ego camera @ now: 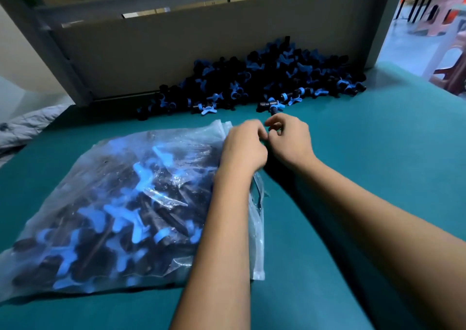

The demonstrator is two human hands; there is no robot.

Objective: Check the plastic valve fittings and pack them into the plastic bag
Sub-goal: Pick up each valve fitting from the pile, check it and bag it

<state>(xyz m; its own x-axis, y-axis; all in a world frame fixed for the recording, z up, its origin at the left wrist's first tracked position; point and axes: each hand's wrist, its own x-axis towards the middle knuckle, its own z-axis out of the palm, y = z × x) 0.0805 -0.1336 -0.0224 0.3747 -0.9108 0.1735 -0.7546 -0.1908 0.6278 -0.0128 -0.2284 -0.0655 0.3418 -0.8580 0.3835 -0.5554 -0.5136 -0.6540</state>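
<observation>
A clear plastic bag (108,203) lies on the left of the green table, filled with several black and blue valve fittings. My left hand (243,145) rests over the bag's upper right edge, its fingers curled shut on the plastic there. My right hand (290,138) touches it from the right and pinches the black stem of one valve fitting (271,105), whose blue-ringed body sticks out beyond the fingertips. A large pile of loose valve fittings (264,77) lies just behind the hands.
The pile leans against a grey cardboard panel (176,52) in a metal frame at the back of the green table (378,153). Pink plastic stools (448,59) stand on the floor beyond the table's right edge. Grey cloth (27,125) lies off the left edge.
</observation>
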